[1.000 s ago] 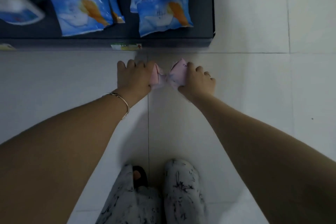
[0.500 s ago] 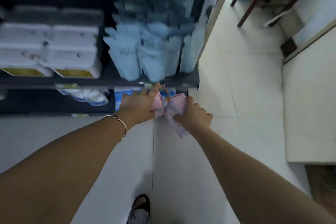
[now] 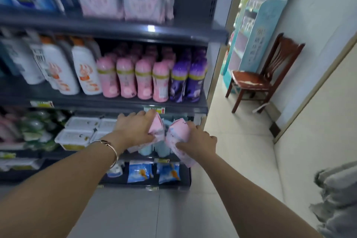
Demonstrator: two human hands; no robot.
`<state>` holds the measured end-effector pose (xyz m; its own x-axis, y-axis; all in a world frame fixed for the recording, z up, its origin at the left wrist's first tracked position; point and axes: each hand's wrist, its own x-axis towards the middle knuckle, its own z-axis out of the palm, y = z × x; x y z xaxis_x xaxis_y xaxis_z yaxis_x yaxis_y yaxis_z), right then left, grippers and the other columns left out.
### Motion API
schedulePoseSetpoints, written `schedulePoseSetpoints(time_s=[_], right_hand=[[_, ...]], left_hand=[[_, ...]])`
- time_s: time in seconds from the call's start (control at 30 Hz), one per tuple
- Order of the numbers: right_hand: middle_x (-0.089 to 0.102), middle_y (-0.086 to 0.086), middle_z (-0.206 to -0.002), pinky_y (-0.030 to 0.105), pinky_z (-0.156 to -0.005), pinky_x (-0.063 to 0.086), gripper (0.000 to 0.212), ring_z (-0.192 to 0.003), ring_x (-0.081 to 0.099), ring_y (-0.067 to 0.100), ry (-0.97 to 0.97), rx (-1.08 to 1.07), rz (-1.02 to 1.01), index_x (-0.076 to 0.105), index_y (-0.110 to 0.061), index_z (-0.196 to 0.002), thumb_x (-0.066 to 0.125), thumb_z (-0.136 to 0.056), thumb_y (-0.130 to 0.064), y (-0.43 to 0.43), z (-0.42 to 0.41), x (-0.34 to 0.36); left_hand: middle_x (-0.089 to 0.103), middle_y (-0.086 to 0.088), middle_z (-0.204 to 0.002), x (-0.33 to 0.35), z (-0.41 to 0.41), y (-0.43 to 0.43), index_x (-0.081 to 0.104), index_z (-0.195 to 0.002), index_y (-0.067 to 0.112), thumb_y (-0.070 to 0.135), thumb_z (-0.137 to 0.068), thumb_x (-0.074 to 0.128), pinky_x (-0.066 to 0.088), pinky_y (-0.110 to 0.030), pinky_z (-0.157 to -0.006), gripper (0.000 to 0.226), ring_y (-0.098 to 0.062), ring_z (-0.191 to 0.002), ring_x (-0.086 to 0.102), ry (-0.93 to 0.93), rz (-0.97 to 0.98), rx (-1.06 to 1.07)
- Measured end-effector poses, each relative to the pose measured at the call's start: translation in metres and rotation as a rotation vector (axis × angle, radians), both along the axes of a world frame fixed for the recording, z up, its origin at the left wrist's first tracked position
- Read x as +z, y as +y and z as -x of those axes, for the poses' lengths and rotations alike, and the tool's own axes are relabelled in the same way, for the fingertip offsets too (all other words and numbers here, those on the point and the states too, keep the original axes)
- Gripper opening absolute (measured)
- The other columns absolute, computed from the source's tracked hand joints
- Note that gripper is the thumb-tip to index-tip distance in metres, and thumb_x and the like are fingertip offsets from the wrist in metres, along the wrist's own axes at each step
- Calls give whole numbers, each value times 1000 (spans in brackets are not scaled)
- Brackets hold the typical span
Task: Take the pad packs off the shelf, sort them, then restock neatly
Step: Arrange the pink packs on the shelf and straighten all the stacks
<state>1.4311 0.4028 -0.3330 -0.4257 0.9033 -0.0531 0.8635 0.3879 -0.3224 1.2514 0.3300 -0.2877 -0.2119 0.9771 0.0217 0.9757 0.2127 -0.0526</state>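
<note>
My left hand [image 3: 135,129] grips a pink pad pack [image 3: 158,128] in front of the dark shelf unit [image 3: 123,31]. Just to its right, my right hand [image 3: 197,141] grips a second pink pad pack [image 3: 176,134]. The two packs nearly touch, at the height of the third shelf down. More pink pad packs [image 3: 123,0] stand in a row on the top shelf, blurred.
White, pink and purple bottles [image 3: 143,79] fill the second shelf. White tubs [image 3: 77,133] and pale blue pouches [image 3: 152,149] sit lower, blue bags [image 3: 139,172] on the bottom shelf. A wooden chair [image 3: 258,77] stands by the right wall. Tiled floor lies below.
Both hands have risen from near the floor to mid-shelf height, each holding its pink pack. The view has tilted up from the floor to the upper shelves.
</note>
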Motion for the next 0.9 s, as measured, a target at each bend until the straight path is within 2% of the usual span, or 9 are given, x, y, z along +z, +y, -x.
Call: schedulePoseSetpoints(time_s=[0.17,0.3,0.43,0.53,0.67,0.8,0.9], right_hand=[[52,1,-122,45,-90,36,62,-112,54,28,97,44,-110,34,-23,-127,61,-78,-50,-6,-9,80],[55,-3,-117,45,-90,37,55,-106,57,27,173,46,-202,39,-24,-116,64,-74,-49,-8,-8,139],[55,-3,-118,43,-89,35,59,-107,56,26,218,51,-263,38,-25,-121,67,-75,-47,-9,-2,191],[54,-2,-125,42,-90,32,62,-114,53,28,218,48,-304,37,-24,-125,67,-75,-47,-10,4,227],[53,-1,-128,43,-92,32,65,-115,52,29,227,60,-366,36,-24,-128,66,-75,-47,-8,18,268],[53,-1,-125,44,-91,33,67,-113,53,29,221,60,-433,37,-24,-129,65,-74,-48,-3,42,307],[52,-1,-128,44,-91,32,71,-114,52,30,215,53,-454,35,-23,-133,65,-74,-48,3,65,329]], left_hand=[[52,0,-117,85,-10,-11,30,-129,26,46,-78,56,37,-41,-80,61,-26,-104,52,62,-110,-22],[48,-1,-127,145,-15,-16,24,-137,28,48,-79,56,37,-42,-87,69,-26,-112,50,117,-167,-21],[48,0,-128,199,-10,-22,22,-139,32,48,-78,56,37,-44,-90,71,-26,-115,49,139,-219,-11],[49,1,-127,236,-4,-27,25,-135,31,46,-78,56,36,-43,-85,67,-25,-114,50,175,-281,-20],[52,0,-115,278,13,-27,30,-130,28,44,-77,55,31,-38,-75,61,-25,-106,52,214,-352,-27],[49,1,-124,310,37,-21,25,-137,30,51,-77,53,36,-40,-83,70,-26,-113,50,276,-411,-30],[48,3,-126,331,58,-16,23,-139,31,50,-78,52,36,-38,-84,70,-24,-115,49,281,-451,-51]])
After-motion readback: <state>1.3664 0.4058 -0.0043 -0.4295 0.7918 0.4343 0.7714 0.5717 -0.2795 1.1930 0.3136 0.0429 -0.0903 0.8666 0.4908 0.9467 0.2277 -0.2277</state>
